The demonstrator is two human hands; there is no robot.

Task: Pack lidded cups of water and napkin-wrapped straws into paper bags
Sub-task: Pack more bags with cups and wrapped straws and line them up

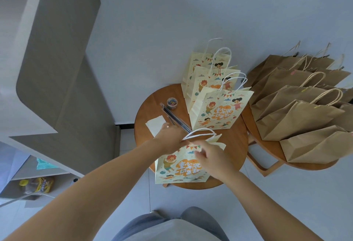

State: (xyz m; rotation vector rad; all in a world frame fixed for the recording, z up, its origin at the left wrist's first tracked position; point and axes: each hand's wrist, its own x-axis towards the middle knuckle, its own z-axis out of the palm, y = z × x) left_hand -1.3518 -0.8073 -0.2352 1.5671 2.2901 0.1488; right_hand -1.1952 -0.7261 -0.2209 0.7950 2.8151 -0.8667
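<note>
Bag (181, 166) fronts straw packet (175, 117), napkin (155, 124).

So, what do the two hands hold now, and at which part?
Both hold the printed paper bag nearest the person, at its top. The left hand grips the edge by the white handles; the right hand pinches the edge too.

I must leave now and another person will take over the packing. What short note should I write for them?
Left hand grips the front printed bag at its handles; right hand pinches its top edge.
Three printed bags stand behind it; brown bags lie on the right table, some clipped.
Straw pack, napkin and clip jar are on the round table.
Done: contents hidden, cannot tell. Left: finish this bag; no cups in view.
</note>
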